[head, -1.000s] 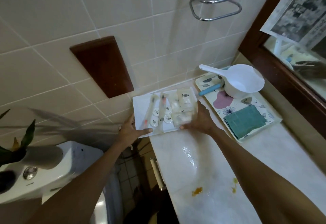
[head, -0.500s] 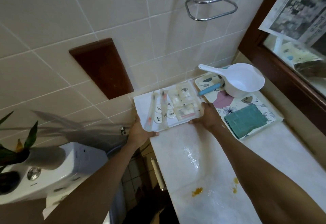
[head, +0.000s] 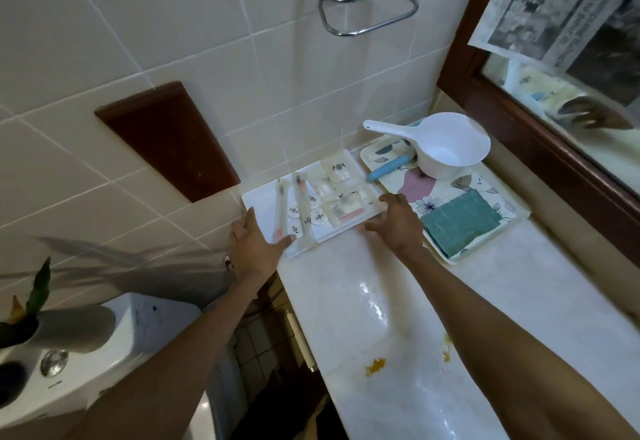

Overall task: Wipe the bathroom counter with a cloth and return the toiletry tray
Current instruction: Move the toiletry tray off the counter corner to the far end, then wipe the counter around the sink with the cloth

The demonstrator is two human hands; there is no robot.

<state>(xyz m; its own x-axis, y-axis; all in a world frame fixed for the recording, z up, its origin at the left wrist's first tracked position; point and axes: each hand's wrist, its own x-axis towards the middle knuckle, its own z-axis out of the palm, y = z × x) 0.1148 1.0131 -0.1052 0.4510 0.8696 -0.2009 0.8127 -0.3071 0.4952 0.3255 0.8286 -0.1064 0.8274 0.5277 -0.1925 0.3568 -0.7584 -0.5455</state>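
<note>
At nine o'clock from the white toiletry tray [head: 263, 211], the left hand [head: 254, 247] has its fingers spread along the tray's left edge, thumb lying on top near the front corner. A second ago both hands carried the tray in the air. Now it sits flat on the counter [head: 519, 301] at the far end, up against the tiled wall [head: 173, 41]. So putting the tray back looks almost done.

At three o'clock from the tray, the right hand [head: 394, 219] has loose, open fingers touching the tray's right front edge. It does not look like a tight grip any more.

The tray's left corner sticks out a little past the counter's end, over the gap by the toilet tank [head: 104, 353]. A small push to the right might make it safer, but the flowered tray [head: 446, 197] with the white scoop [head: 450, 148] and green cloth [head: 460, 226] lies just beside it there, so there is little room.

Toward six o'clock the counter is open, with yellow spots [head: 375, 365] on it.
</note>
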